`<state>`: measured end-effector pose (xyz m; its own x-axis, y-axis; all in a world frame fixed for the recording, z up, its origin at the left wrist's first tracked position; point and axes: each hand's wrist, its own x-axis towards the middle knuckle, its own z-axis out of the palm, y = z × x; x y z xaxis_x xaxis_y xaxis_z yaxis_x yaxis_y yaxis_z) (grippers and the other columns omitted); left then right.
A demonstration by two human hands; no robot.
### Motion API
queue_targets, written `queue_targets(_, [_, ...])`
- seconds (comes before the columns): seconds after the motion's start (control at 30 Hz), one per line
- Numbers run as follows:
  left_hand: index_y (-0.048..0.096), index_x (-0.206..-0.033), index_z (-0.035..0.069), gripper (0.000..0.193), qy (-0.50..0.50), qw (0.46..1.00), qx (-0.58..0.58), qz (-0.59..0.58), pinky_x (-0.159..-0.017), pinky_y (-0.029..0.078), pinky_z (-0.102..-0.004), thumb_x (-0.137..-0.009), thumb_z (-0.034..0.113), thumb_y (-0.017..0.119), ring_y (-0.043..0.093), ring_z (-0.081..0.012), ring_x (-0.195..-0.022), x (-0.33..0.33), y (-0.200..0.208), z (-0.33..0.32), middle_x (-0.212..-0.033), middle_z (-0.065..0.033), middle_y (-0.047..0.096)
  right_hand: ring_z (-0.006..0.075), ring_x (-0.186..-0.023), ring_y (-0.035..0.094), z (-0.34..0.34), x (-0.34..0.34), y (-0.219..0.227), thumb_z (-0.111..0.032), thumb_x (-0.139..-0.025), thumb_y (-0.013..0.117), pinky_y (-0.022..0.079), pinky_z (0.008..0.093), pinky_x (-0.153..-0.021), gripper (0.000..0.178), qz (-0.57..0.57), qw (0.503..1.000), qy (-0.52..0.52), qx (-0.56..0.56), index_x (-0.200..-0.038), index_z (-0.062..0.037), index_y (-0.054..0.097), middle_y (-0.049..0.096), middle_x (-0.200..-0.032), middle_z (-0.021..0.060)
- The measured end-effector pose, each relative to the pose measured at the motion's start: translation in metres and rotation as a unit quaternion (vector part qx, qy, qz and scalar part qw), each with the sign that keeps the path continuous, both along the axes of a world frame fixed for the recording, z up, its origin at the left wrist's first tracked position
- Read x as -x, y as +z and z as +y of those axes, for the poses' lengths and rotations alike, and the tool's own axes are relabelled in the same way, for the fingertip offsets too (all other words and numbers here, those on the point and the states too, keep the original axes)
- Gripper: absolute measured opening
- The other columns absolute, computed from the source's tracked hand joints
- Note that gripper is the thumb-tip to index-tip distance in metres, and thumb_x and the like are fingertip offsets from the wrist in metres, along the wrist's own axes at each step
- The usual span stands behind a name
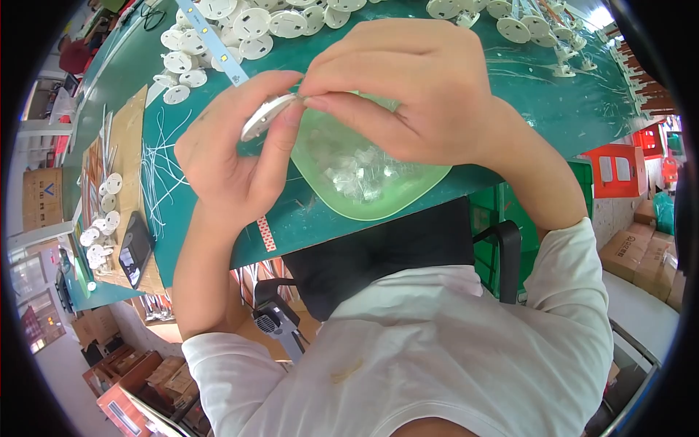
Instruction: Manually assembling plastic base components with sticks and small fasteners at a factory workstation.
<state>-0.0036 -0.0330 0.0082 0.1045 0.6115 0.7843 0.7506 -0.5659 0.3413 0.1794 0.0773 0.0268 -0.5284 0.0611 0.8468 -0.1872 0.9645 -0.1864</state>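
My left hand point(222, 142) grips a white round disc point(262, 120), tilted on edge between thumb and fingers. Right at the disc's edge, the thumb and forefinger of my right hand point(419, 84) are pinched together; whatever lies between these fingertips is too small to make out. A pale strip with small yellow LEDs point(211, 42) runs down behind my left fingers; whether it joins the disc is hidden. Below my hands stands a light green plastic bowl point(368, 211), partly covered by my right hand, with small clear plastic pieces point(360, 175) inside.
Many white round discs point(251, 25) are heaped at the back of the green table point(295, 233), more at the far right point(513, 29). Thin white wires point(160, 167), a cardboard sheet point(131, 138) with discs, and a phone point(136, 247) lie left. A red perforated strip point(266, 233) lies near the front edge.
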Motion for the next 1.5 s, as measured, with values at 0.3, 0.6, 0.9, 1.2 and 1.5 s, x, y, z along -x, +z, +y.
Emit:
queue_targets(0.3, [0.069, -0.101, -0.002, 0.026, 0.008, 1.000, 0.016, 0.021, -0.061, 0.051, -0.0270, -0.076, -0.003, 0.074, 0.066, -0.0220, -0.066, 0.001, 0.000, 0.000, -0.086, -0.0117, 0.071, 0.0205, -0.069, 0.069, 0.002, -0.001, -0.003, -0.003, -0.071, 0.078, 0.054, 0.0276, -0.058, 0.015, 0.013, 0.999, -0.029, -0.021, -0.084, -0.0062, 0.072, 0.072, -0.082, 0.0063])
queue_targets(0.6, [0.056, -0.126, -0.006, 0.038, -0.064, 0.995, 0.047, -0.057, -0.072, 0.053, -0.0296, -0.091, 0.008, 0.060, 0.070, -0.0254, -0.088, -0.001, 0.002, 0.000, -0.107, -0.0215, 0.069, 0.0198, -0.065, 0.067, -0.002, -0.002, 0.000, -0.001, -0.072, 0.077, 0.053, 0.0257, -0.056, 0.014, 0.007, 0.999, -0.031, 0.039, -0.083, -0.0061, 0.072, 0.072, -0.080, 0.0066])
queue_targets(0.9, [0.024, -0.149, -0.010, 0.059, -0.151, 0.960, 0.092, -0.216, -0.081, 0.055, -0.0365, -0.103, 0.022, 0.044, 0.065, -0.0321, -0.106, -0.014, 0.002, -0.007, -0.130, -0.0335, 0.054, 0.0199, -0.060, 0.063, -0.006, 0.010, -0.015, -0.012, -0.070, 0.077, 0.048, 0.0322, -0.049, 0.013, 0.133, 0.990, -0.030, 0.021, -0.078, -0.0127, 0.066, 0.063, -0.070, -0.0011])
queue_targets(1.2, [0.041, -0.139, -0.005, 0.050, -0.162, 0.942, 0.091, -0.280, -0.089, 0.054, -0.0383, -0.096, 0.012, 0.060, 0.065, -0.0302, -0.107, -0.011, 0.000, -0.008, -0.125, -0.0329, 0.058, 0.0222, -0.062, 0.065, -0.004, 0.000, -0.011, 0.002, -0.064, 0.074, 0.052, 0.0277, -0.052, 0.022, 0.073, 0.997, -0.009, -0.035, -0.085, -0.0018, 0.070, 0.069, -0.079, 0.0092])
queue_targets(1.5, [0.049, -0.133, -0.009, 0.051, -0.160, 0.945, 0.090, -0.269, -0.095, 0.051, -0.0389, -0.088, 0.003, 0.072, 0.062, -0.0340, -0.115, -0.006, -0.004, -0.007, -0.123, -0.0304, 0.060, 0.0228, -0.059, 0.064, -0.006, 0.005, -0.014, -0.001, -0.059, 0.069, 0.052, 0.0281, -0.050, 0.025, 0.111, 0.993, -0.014, -0.045, -0.084, -0.0002, 0.067, 0.067, -0.079, 0.0092])
